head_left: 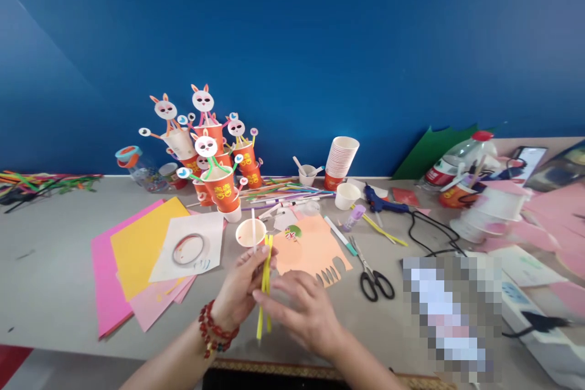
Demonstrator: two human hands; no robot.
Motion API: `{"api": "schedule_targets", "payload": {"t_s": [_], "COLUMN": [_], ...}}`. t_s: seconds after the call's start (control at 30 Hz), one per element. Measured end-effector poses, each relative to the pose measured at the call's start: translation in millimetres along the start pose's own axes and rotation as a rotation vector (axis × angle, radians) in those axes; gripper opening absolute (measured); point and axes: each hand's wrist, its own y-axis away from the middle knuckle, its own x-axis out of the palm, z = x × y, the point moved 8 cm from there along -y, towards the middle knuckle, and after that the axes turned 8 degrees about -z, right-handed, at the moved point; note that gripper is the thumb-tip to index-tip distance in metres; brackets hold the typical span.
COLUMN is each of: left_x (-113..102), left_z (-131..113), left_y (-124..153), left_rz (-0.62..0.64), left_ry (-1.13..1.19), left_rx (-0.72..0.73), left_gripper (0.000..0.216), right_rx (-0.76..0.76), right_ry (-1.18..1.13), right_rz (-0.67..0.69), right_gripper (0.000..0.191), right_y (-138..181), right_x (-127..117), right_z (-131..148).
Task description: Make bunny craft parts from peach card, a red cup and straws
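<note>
My left hand (244, 283) is closed around yellow pipe cleaners (265, 277), which stand roughly upright with their ends hanging below the fingers. A white straw (254, 228) also rises from this hand, in front of a paper cup (247, 233). Close on the right is my right hand (304, 308), slightly blurred. Its fingers are spread, and the thumb reaches across the lower part of the pipe cleaners; whether it presses on them I cannot tell. Beyond the hands lies an orange paper sheet (297, 256) with cut-out notches along its edge.
Rabbit-faced paper cup figures (219, 186) stand at the back left. Coloured sheets (105, 274) and a tape roll (188, 250) lie left. Scissors (375, 283), a glue stick (354, 217), a blue glue gun (384, 202) with its cord, stacked cups (340, 161) and a power strip (539, 335) are right.
</note>
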Motion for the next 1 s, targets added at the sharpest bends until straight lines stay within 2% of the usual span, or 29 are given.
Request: {"api": "schedule_targets", "payload": {"t_s": [0.1, 0.2, 0.27, 0.37, 0.43, 0.5, 0.63, 0.77, 0.87, 1.0], "left_x": [10, 16, 15, 14, 18, 24, 36, 48, 51, 54], "left_z": [14, 17, 11, 1, 4, 14, 28, 31, 31, 33], "left_y": [0, 3, 3, 3, 4, 5, 12, 18, 18, 15], "left_rz": [0.032, 0.082, 0.089, 0.080, 0.126, 0.191, 0.332, 0.461, 0.445, 0.391], "left_ry": [-0.020, -0.134, -0.245, -0.409, -0.509, -0.577, -0.582, -0.648, -0.666, -0.565], "left_rx": [-0.035, 0.005, 0.100, 0.269, 0.287, 0.230, 0.160, 0.229, 0.248, 0.226], "left_gripper": [0.032, 0.034, 0.037, 0.041, 0.042, 0.044, 0.050, 0.043, 0.039, 0.041], "right_rx": [-0.107, -0.032, 0.183, 0.736, 1.027, 1.154, 1.163, 1.130, 1.105, 1.138], "right_ry": [-0.019, -0.144, -0.292, -0.533, -0.701, -0.836, -0.921, -0.745, -0.692, -0.768], "right_rz": [-0.049, -0.111, -0.160, -0.192, -0.194, -0.186, -0.087, -0.061, -0.073, -0.098], "right_gripper": [0.024, 0.024, 0.023, 0.015, 0.018, 0.025, 0.028, 0.025, 0.026, 0.027], "right_y": [-4, -6, -7, 5, 19, 27, 30, 32, 32, 35], "right_x": [-12, -29, -41, -39, -27, -14, 6, 4, 2, 8], "right_z": [11, 5, -16, -63, -82, -89, -86, -89, -91, -93]}}
